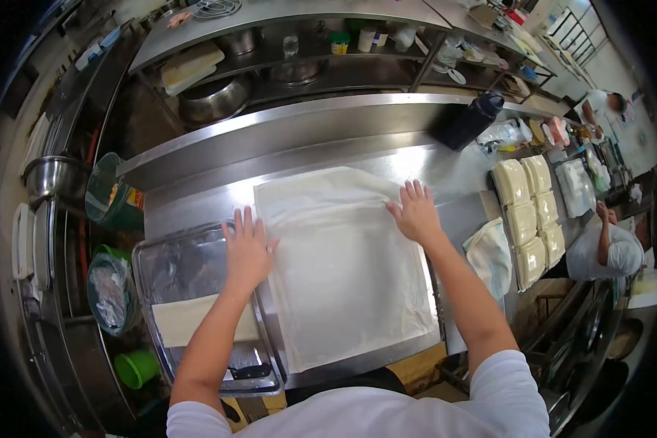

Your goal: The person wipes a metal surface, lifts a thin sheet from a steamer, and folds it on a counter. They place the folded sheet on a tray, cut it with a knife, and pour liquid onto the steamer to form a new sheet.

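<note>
A whitish, see-through sheet [350,270], like plastic film, lies spread on the steel table, its far part creased. My left hand [250,252] rests at its left edge, fingers spread, overlapping the corner of a metal tray [144,274]. On the upper right edge of the sheet lies my right hand [417,213], flat with fingers stretched out. The tray to my left holds a pale, flat slab [179,321] and a black-handled knife [250,371], partly hidden by my left forearm.
A folded cloth [490,255] lies right of the sheet, beside a tray of wrapped pale blocks [520,223]. A dark bottle [474,120] stands by the raised back edge [285,135]. Bins [109,292] stand left. Two people [609,244] are at far right.
</note>
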A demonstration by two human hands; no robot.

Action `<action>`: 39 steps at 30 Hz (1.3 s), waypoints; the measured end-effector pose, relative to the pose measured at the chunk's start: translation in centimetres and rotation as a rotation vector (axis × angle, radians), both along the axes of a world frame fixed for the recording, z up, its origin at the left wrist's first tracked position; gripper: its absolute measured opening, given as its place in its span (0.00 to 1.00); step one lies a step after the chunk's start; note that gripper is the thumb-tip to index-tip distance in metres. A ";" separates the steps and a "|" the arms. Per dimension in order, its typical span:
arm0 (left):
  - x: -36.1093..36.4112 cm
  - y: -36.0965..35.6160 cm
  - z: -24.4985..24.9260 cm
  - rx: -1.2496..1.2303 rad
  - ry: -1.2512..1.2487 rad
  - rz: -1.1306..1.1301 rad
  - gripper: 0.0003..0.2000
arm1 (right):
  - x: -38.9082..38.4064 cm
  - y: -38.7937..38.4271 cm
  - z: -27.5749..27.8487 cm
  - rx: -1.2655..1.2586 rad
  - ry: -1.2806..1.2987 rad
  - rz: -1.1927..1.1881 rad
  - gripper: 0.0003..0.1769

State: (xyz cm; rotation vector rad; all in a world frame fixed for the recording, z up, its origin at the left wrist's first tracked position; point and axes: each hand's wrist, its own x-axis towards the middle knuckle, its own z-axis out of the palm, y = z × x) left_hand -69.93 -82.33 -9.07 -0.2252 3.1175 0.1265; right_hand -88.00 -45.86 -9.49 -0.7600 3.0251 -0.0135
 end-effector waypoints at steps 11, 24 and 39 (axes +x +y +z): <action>-5.8 -2.4 -4.9 0.238 0.313 0.198 0.09 | -3.5 -2.8 -3.6 -0.369 0.195 -0.078 0.08; 12.7 4.1 0.1 0.317 0.271 0.051 0.15 | 13.1 9.0 -2.2 -0.598 -0.050 0.015 0.08; 12.1 8.4 -0.4 0.350 0.133 -0.113 0.30 | 3.4 0.7 -0.5 0.103 -0.069 0.062 0.49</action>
